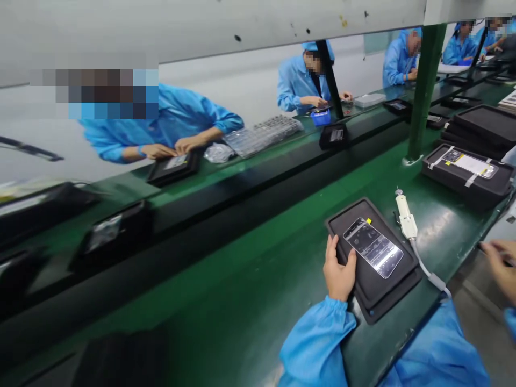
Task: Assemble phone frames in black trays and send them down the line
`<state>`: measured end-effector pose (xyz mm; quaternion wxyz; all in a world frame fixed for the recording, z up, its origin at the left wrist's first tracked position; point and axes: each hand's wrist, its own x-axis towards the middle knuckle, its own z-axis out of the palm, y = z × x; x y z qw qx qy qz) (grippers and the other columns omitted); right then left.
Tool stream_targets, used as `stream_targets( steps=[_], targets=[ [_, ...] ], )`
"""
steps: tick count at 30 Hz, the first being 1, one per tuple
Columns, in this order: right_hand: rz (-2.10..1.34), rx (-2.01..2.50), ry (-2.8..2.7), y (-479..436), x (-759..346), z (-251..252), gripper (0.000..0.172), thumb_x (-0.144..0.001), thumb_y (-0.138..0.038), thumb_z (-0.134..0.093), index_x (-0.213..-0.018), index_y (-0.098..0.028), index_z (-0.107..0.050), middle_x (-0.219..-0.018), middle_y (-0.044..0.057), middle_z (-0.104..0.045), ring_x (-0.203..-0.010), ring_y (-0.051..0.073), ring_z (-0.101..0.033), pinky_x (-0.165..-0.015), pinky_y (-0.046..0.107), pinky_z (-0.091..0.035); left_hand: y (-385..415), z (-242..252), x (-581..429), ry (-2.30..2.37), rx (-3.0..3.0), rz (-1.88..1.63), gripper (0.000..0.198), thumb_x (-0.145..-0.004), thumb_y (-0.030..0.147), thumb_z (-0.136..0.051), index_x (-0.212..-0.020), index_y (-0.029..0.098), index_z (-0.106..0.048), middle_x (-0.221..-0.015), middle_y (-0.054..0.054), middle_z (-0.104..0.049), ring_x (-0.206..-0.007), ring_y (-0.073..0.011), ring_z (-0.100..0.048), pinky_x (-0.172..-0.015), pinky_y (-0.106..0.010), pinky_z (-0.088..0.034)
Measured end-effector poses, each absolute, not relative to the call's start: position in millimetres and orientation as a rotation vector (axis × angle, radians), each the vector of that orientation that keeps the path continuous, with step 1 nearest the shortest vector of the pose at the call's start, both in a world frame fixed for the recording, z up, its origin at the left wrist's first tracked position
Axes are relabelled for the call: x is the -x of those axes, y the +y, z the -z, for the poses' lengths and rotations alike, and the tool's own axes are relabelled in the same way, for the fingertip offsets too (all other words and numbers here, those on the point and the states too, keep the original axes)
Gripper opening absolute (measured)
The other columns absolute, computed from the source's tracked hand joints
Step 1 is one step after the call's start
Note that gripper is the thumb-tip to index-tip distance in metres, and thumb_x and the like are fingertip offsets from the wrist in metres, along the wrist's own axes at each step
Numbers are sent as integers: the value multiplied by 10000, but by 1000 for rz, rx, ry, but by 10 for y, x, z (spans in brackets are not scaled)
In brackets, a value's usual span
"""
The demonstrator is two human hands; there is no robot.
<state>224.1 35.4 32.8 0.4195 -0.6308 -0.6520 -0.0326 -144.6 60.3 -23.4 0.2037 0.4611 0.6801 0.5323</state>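
Note:
My left hand grips the near left edge of a black tray, thumb on top, fingers curled under the rim. In the tray lies a phone frame with a shiny face and a small yellow tag. My right hand is at the far right edge, blurred, closed round a thin dark tool I cannot make out. A white pen-like tool with a grey cable lies on the green bench just right of the tray.
A second black tray with a phone part sits at the right, more stacked trays behind it. A green post stands beyond. A dark conveyor carries black trays. People in blue coats work across it.

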Motion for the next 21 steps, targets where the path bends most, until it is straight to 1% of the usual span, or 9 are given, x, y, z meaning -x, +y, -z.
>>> stream_targets(
  steps=[1, 3, 8, 11, 13, 15, 17, 18, 21],
  targets=[
    [18, 1386, -1769, 424, -1781, -432, 182, -898, -409, -548, -886, -251, -638, -853, 96, -668, -772, 245, -615, -716, 416, -481, 603, 232, 1447, 1898, -1288, -1484, 553, -801, 303, -656, -1319, 176, -510, -1480, -143, -415, -1374, -265, -366, -1168, -426, -276],
    [-113, 1185, -2039, 524, -986, -547, 207, -939, -328, -489, -955, -215, -662, -982, 109, -673, -913, 258, -611, -809, 432, -494, 603, 230, 1452, 1898, -1289, -1491, 527, -820, 288, -631, -1319, 170, -510, -1470, -144, -428, -1371, -263, -372, -1167, -425, -279],
    [-93, 1412, -2464, 584, -97, -438, 494, -842, -376, -638, -1200, -38, -599, -1282, 293, -519, -1098, 434, -500, -843, 594, -446, 589, 255, 1466, 1860, -1315, -1524, 468, -854, 197, -540, -1320, 169, -511, -1454, -136, -452, -1359, -261, -391, -1154, -441, -309],
    [-109, 1383, -2507, 606, -122, -366, 464, -883, -299, -545, -1231, 7, -560, -1297, 332, -494, -1172, 460, -468, -884, 607, -429, 579, 267, 1467, 1843, -1306, -1538, 481, -841, 188, -562, -1320, 196, -514, -1457, -118, -453, -1350, -265, -404, -1151, -442, -318],
    [-211, 1319, -2447, 664, -231, -393, 393, -918, -275, -442, -1185, -26, -586, -1202, 297, -573, -1140, 421, -521, -875, 549, -454, 577, 266, 1463, 1835, -1294, -1549, 491, -832, 201, -588, -1317, 208, -518, -1457, -112, -453, -1344, -274, -411, -1146, -445, -328],
    [-390, 1293, -2316, 762, -361, -460, 359, -947, -314, -368, -1048, -103, -640, -947, 198, -668, -893, 319, -635, -760, 427, -495, 578, 257, 1456, 1830, -1291, -1559, 492, -830, 217, -600, -1316, 208, -521, -1460, -117, -448, -1341, -285, -415, -1141, -455, -333],
    [-623, 1320, -2070, 873, -473, -523, 405, -949, -428, -366, -817, -163, -643, -668, 87, -627, -604, 211, -592, -592, 320, -458, 583, 243, 1448, 1833, -1302, -1567, 479, -845, 242, -593, -1316, 195, -522, -1461, -131, -443, -1342, -287, -413, -1140, -466, -333],
    [-766, 1328, -1900, 920, -511, -541, 439, -925, -502, -403, -727, -175, -618, -591, 54, -589, -533, 181, -548, -534, 291, -423, 587, 236, 1445, 1839, -1312, -1568, 470, -856, 259, -584, -1316, 184, -522, -1461, -141, -442, -1345, -285, -411, -1141, -469, -330],
    [-1250, 1242, -1313, 982, -528, -530, 496, -735, -666, -621, -669, -175, -605, -596, 37, -615, -554, 177, -561, -501, 267, -418, 596, 215, 1438, 1866, -1352, -1560, 467, -881, 324, -549, -1309, 137, -528, -1449, -175, -445, -1348, -273, -408, -1139, -463, -332]
  ],
)
